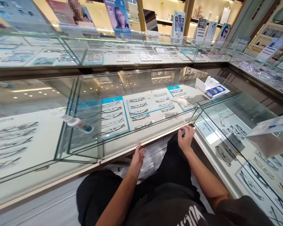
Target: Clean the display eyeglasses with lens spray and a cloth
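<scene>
My left hand (pixel 138 158) is at the front edge of a glass display case (pixel 119 147), its fingers loosely extended and apart, with nothing seen in them. Close to the case's inner corner, my right hand (pixel 186 139) has its fingers curled at the edge. A small grey thing (pixel 183 132) shows between thumb and fingers; I cannot make out what it is. Behind the glass, rows of eyeglasses (pixel 138 112) lie on white boards with blue borders. A white cloth or tissue (pixel 180 100) rests above the glasses on the right.
A white bottle (pixel 79 123) lies on the glass top at left. A blue-and-white cardboard stand (pixel 213 89) sits at the back right. Another glass case (pixel 228 138) adjoins on my right, bearing a folded sign (pixel 271 135). Further cases and advertising cards (pixel 178 26) line the back.
</scene>
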Demonstrator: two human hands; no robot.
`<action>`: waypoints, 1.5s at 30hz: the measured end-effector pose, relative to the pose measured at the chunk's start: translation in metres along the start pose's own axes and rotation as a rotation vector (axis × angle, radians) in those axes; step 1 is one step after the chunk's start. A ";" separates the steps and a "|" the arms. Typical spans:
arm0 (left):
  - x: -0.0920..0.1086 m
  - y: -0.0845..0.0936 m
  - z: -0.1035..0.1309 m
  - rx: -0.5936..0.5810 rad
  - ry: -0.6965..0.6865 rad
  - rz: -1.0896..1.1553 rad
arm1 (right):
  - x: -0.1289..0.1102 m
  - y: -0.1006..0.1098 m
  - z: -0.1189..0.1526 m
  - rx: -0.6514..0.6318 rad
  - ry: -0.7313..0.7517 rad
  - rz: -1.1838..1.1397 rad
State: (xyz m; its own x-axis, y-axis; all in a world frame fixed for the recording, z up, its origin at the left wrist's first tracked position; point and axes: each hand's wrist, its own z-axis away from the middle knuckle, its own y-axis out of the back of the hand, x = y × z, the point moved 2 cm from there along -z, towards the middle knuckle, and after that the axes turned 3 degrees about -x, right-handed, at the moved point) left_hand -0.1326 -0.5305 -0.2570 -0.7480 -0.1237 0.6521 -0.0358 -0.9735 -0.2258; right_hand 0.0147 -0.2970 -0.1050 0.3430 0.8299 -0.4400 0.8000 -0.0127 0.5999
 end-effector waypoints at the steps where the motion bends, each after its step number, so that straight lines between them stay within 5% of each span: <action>1: 0.001 0.000 0.000 -0.001 0.005 -0.001 | 0.019 0.009 0.015 -0.007 0.016 0.071; 6: 0.003 -0.002 0.003 -0.022 0.026 0.013 | 0.088 0.055 0.056 -0.100 0.057 0.357; 15: 0.005 -0.003 0.005 -0.025 0.035 0.009 | 0.114 0.061 0.063 -0.366 0.126 0.542; 33: -0.005 0.003 0.015 -0.002 0.066 0.021 | 0.129 0.074 0.045 -0.380 0.042 0.483; 45: -0.017 0.016 0.036 -0.086 0.166 0.060 | 0.114 0.082 0.026 -0.190 -0.062 0.276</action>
State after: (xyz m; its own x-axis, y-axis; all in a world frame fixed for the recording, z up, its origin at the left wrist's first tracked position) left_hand -0.0964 -0.5510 -0.2456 -0.8492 -0.1404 0.5090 -0.0393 -0.9445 -0.3262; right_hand 0.1323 -0.2179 -0.1231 0.5679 0.7739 -0.2803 0.5689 -0.1230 0.8131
